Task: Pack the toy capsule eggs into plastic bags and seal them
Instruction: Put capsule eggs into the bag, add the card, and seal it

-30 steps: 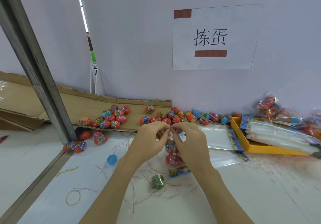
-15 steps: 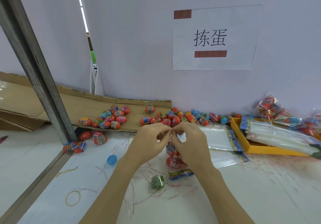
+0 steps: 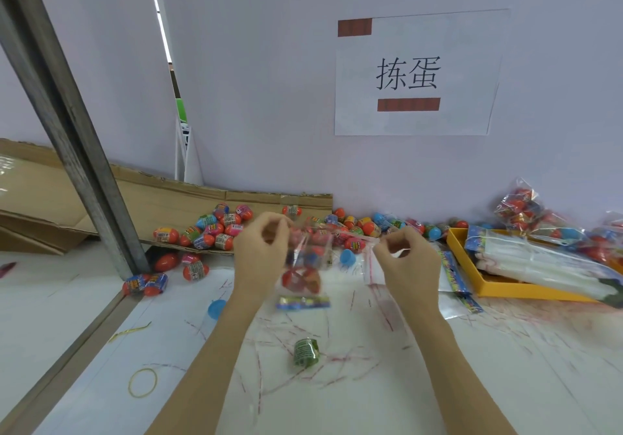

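My left hand [image 3: 263, 252] pinches the top of a clear plastic bag [image 3: 303, 266] that hangs above the table with several red and blue capsule eggs inside and a printed header at its bottom. My right hand [image 3: 409, 262] is off to the right, apart from the bag, and pinches a thin clear strip with a red line [image 3: 372, 266] that dangles toward the table. Loose capsule eggs [image 3: 219, 229] lie heaped on a cardboard sheet [image 3: 168, 198] behind my hands, along the wall.
A yellow tray [image 3: 505, 291] with stacked empty bags sits at the right; filled bags [image 3: 519, 205] lie behind it. A green capsule [image 3: 305, 352], a blue half shell [image 3: 215, 308] and a rubber band [image 3: 143, 382] lie on the white table. A metal post [image 3: 67, 114] slants at the left.
My hands were together at the bag's top; now they have parted. My right hand has pulled away to the right with the red-lined strip, while my left keeps the bag.
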The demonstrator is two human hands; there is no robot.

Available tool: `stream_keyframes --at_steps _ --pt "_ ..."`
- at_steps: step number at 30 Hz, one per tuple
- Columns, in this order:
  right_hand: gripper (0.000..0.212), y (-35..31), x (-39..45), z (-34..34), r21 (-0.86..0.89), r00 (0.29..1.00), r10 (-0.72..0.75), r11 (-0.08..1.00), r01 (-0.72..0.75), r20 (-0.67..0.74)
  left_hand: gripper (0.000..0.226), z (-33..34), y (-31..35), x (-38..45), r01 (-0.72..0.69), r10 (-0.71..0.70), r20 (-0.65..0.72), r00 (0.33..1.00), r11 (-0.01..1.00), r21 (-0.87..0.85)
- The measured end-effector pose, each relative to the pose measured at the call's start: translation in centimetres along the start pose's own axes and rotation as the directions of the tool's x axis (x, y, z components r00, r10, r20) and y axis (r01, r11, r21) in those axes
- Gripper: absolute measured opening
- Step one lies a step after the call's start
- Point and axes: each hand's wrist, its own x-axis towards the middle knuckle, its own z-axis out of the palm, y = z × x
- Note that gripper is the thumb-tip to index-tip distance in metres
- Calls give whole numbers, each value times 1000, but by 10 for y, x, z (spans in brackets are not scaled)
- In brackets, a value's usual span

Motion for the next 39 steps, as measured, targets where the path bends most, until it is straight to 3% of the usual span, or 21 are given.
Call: stream_keyframes --at_steps 4,8,12,14,16,18,21,24,25,28,31,35,39 --pt "4 14 6 -7 -137 993 114 984 -111 12 16 -12 -11 8 174 -179 -17 984 970 -172" --pt "12 14 5 -4 -314 970 159 945 -95 185 16 -10 -11 7 216 -216 26 976 946 -243" --pt "18 12 5 0 -410 947 268 895 -176 177 16 -7 -9 5 242 -234 60 970 932 -271" --pt "15 11 4 0 -331 978 173 935 -127 114 15 -6 -6 4 274 -262 78 962 920 -282" --pt "28 8 2 -1 -252 997 -19 967 37 72 15 -3 -3 3 310 -292 104 951 898 -313" --pt "37 2 -1 0 -189 989 -110 974 127 101 16 0 1 1 334 -312 120 942 885 -324" --pt "41 -5 -10 7 -130 968 -33 989 67 248 16 4 6 -1 349 -320 139 937 880 -323" --pt "68 -8 -13 12 -147 931 21 988 36 365 15 6 7 -2 367 -332 158 930 870 -329" --pt "68 -9 -14 13 -157 924 5 986 60 383 15 6 7 -2 373 -340 155 928 868 -329" --pt "20 -11 -14 18 -4 914 -100 994 111 394 16 6 5 -2 372 -346 136 928 867 -332" --pt "25 -15 -18 23 230 928 -88 973 2 363 14 8 3 -3 359 -328 149 933 875 -324" --pt "8 -12 -17 28 239 960 -106 970 43 258 19 8 6 -2 387 -303 265 915 844 -372" --pt "13 -6 -14 24 262 969 -39 965 -28 246 25 1 0 3 443 -268 436 859 818 -368"
